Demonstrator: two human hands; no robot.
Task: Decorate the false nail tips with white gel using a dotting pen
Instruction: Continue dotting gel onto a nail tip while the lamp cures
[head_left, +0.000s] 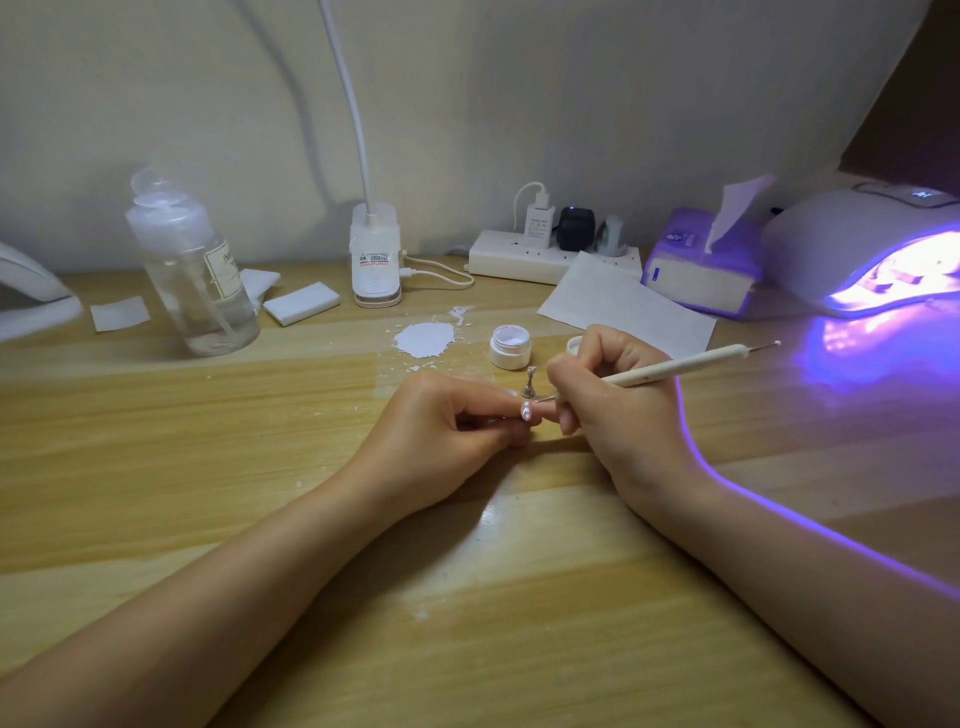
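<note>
Your wooden desk (208, 467) carries everything. At its far right a nail lamp (862, 249) glows violet, with a tissue box (701, 270) to its left and a power strip (519, 257) further left. On the far left stands a clear pump bottle (192, 270). Your left hand (447, 441), near the middle, pinches a false nail tip (526, 411) between curled fingertips; white marks show on it. Your right hand (618, 410) grips the dotting pen (670, 368) like a pencil, its lower point just beside the tip. Just beyond your hands sits the open white gel jar (510, 347), with a small metal stand (530, 383) between it and the nail tip.
</note>
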